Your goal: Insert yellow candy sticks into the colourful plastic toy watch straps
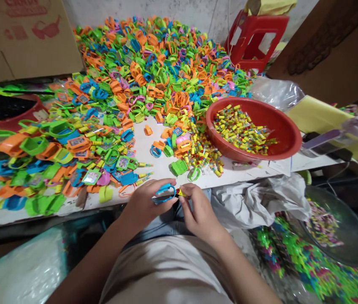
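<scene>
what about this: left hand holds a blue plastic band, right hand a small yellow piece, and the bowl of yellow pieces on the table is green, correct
The bowl of yellow pieces on the table is red, not green, as the head view shows. The rest stands: the left hand holds a blue plastic band, the right hand a small yellow piece.

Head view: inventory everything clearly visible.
Table: 1, white, centre
Band toys: many, multicoloured, table
Held band: 1, blue, front centre
Held tube: 1, yellow, front centre
Red bowl: 1, red, right
Tubes: many, mostly yellow, red bowl, table
Basin: 1, red, left
Cardboard box: 1, brown, back left
Stool: 1, red, back right
Clear bag: 1, colourless, behind red bowl
Crumpled sheet: 1, whitish, front right
Grey bowl: 1, grey, lower right
Small pieces: many, mostly green, lower right
Pale sack: 1, whitish, lower left
Left hand: 1, bare, gripping band
Right hand: 1, bare, pinching tube
</scene>
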Demonstrator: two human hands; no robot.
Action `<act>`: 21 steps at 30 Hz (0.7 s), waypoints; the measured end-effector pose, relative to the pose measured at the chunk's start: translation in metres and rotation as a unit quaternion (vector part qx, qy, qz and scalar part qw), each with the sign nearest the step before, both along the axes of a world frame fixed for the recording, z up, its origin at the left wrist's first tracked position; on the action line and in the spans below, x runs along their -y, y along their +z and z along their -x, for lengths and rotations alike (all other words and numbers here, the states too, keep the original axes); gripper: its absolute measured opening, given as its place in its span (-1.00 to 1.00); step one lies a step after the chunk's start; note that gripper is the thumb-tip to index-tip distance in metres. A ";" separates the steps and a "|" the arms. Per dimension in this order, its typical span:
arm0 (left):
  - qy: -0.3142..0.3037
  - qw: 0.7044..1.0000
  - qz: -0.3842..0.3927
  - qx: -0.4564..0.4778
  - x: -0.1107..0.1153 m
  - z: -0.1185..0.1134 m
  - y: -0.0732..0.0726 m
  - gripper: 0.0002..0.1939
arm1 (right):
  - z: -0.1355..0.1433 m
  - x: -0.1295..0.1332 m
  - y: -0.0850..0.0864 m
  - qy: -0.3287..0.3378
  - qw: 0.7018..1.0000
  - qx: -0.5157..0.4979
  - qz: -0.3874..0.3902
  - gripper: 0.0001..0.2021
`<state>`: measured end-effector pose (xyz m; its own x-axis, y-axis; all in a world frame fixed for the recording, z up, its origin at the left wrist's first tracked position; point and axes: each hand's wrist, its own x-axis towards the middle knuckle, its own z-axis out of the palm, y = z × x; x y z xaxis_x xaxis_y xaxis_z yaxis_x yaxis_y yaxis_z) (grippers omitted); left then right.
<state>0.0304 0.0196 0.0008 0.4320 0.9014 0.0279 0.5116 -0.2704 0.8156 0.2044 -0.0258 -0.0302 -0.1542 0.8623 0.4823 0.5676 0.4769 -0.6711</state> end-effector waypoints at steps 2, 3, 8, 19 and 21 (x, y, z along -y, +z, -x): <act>0.000 0.999 0.033 0.007 0.001 -0.001 -0.002 -0.59 | -0.001 0.000 0.000 0.010 0.998 0.057 0.015 -0.92; -0.001 0.999 0.052 0.010 0.001 -0.001 -0.002 -0.57 | -0.002 0.000 0.000 0.014 0.996 0.084 0.023 -0.92; -0.006 0.995 0.097 -0.002 0.003 -0.002 -0.002 -0.51 | -0.005 0.003 -0.003 0.019 0.996 0.068 0.057 -0.89; -0.030 0.998 0.060 0.006 0.003 -0.003 0.000 -0.53 | 0.001 0.007 -0.008 -0.029 0.996 -0.082 -0.004 -0.90; -0.026 0.998 0.063 0.004 0.004 -0.003 -0.001 -0.52 | 0.001 0.006 -0.008 -0.032 0.997 -0.077 -0.007 -0.90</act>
<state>0.0335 0.0159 0.0001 0.4792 0.8740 -0.0807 0.4932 -0.1920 0.8485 0.2038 -0.0323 -0.0384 -0.0233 0.8611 0.5080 0.4884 0.4531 -0.7458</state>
